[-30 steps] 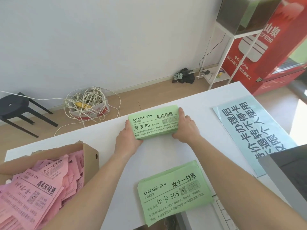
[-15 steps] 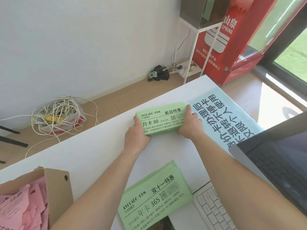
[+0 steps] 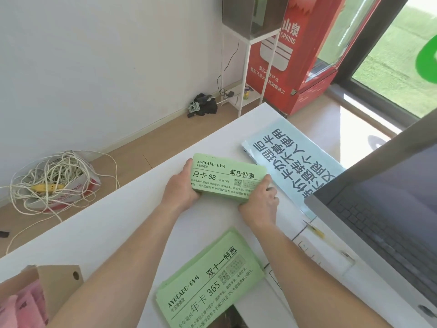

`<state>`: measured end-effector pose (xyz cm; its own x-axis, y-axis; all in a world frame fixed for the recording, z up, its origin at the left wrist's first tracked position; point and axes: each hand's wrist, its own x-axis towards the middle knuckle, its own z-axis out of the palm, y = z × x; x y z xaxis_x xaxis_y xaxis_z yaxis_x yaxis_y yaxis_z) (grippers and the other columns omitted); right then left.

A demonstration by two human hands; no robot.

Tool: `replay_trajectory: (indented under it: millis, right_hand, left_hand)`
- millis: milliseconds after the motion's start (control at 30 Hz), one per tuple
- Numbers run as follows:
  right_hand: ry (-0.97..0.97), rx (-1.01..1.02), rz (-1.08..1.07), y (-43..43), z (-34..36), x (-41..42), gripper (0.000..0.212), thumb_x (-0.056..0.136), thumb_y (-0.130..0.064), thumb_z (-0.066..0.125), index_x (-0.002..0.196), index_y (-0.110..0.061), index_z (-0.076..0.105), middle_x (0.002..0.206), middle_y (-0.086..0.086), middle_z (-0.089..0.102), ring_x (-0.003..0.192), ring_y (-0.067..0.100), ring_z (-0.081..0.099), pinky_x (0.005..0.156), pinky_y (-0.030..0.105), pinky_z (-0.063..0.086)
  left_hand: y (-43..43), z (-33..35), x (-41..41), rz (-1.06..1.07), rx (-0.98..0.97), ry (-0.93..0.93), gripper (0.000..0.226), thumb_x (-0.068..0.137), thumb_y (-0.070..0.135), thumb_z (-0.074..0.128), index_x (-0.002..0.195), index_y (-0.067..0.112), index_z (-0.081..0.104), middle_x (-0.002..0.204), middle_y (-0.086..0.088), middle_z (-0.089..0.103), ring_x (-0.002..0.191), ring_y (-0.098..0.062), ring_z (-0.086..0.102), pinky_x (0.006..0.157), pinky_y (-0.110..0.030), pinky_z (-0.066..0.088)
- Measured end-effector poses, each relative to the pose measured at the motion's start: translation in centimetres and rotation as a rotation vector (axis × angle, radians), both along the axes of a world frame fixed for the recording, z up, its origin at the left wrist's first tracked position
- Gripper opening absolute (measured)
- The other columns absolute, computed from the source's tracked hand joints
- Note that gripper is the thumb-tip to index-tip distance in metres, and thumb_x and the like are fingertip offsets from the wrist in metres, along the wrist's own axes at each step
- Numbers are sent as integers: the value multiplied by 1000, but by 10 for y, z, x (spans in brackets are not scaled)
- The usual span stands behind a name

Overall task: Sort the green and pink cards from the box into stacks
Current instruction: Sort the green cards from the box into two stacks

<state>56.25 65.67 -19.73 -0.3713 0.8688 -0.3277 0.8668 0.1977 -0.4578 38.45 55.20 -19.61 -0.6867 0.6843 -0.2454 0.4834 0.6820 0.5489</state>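
Green card stack (image 3: pixel 225 178) on white table (image 3: pixel 123 223), far side. Left hand (image 3: pixel 181 190) grips its left end, right hand (image 3: pixel 259 201) its right end; stack clamped between them. Second green stack (image 3: pixel 210 280) lies nearer.

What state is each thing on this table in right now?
Green 88 stack: squared, gripped at its ends by left hand and right hand.
Green 365 stack: lying flat, untouched, slightly fanned.
Cardboard box: open, pink cards inside.
Laptop: lid open.
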Motion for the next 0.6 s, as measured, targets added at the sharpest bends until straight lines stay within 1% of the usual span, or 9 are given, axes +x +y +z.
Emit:
replay_trajectory:
  millis: [67,133,233,300,400,467,533,600]
  right_hand:
    - [-7,4,5,-2,-1,-1,100,83,-5,65,156,-6,-3,123,18,44,97,32,39,84,37,35]
    - [-21,9,50,-1,0,-7,101,83,-6,65,157,-5,-4,126,20,43,105,36,45,91,40,39]
    - [-13,-3,147,8,4,-28,101,84,-8,66,157,-6,-4,129,21,43,114,42,45,98,44,41]
    - [-23,3,216,18,6,-47,100,84,-9,66,157,-7,-2,129,21,44,117,44,45,99,46,41]
    - [-61,45,309,40,7,-78,96,83,-8,67,155,-6,4,129,23,45,120,45,46,97,47,43]
    - [-94,76,381,55,8,-96,94,81,-10,70,152,-6,9,127,23,47,120,45,48,97,47,44]
    - [-125,76,441,70,12,-112,94,80,-11,72,151,-9,11,124,22,48,117,44,51,91,47,46]
    - [-133,72,488,82,15,-124,95,79,-10,74,151,-11,12,123,21,49,114,43,52,87,46,47]
  left_hand:
    - [-4,-1,-1,4,-9,-24,85,78,19,67,151,30,24,94,6,66,90,-27,63,69,-32,46]
    - [-13,-4,-2,35,-9,-43,87,78,20,67,151,28,22,96,4,66,92,-27,62,70,-33,47]
    - [-30,-7,-3,136,5,-31,95,78,23,71,156,23,16,101,1,66,93,-26,60,71,-30,43]
    - [-37,-8,-3,211,35,-33,98,79,18,72,158,19,14,104,-1,66,93,-25,59,72,-28,43]
    - [-36,-8,-3,305,80,-73,97,78,15,72,157,19,15,105,-2,67,96,-28,61,74,-31,48]
    - [-31,-8,-6,355,105,-107,95,77,16,72,155,20,17,103,0,68,92,-28,62,70,-31,50]
    - [-24,-8,-9,395,117,-142,95,76,15,73,153,21,18,103,1,66,90,-27,62,68,-31,52]
    - [-17,-7,-11,418,127,-173,97,76,15,75,153,21,16,106,2,64,88,-26,61,64,-29,49]
